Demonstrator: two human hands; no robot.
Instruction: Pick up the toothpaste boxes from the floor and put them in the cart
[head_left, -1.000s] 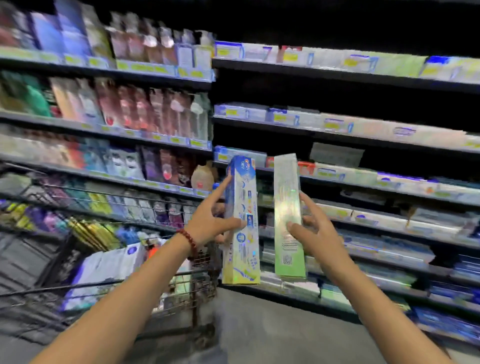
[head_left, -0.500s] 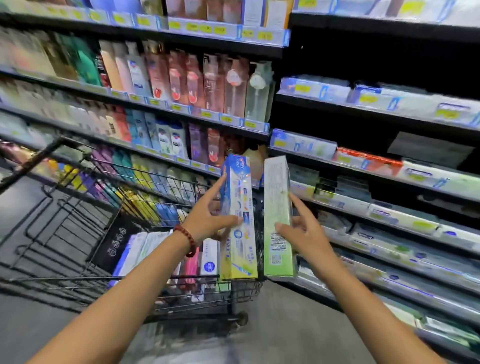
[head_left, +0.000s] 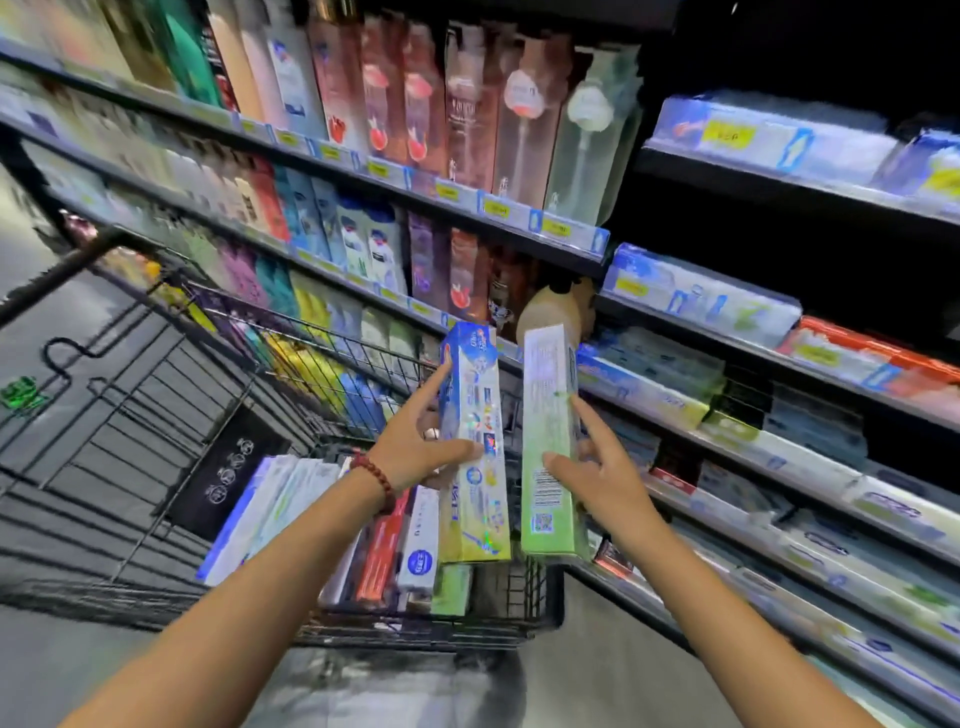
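My left hand (head_left: 415, 447) grips a blue and yellow toothpaste box (head_left: 475, 415), held upright between thumb and fingers. My right hand (head_left: 597, 467) holds a pale green toothpaste box (head_left: 548, 415) upright beside it, thumb on its front. Both boxes hang above the right end of the black wire cart (head_left: 363, 623). Several toothpaste boxes (head_left: 270, 509) lie in the cart's basket below my left wrist, which wears a red bead bracelet.
Dark store shelves (head_left: 519, 228) stand behind the cart, holding shampoo bottles on the left and boxed toothpaste on the right. Grey floor (head_left: 587, 686) shows below the cart and between my arms.
The view has swung left and down, bringing the cart under my hands. Both hands with their boxes have moved from in front of the shelves to above the cart's right end.
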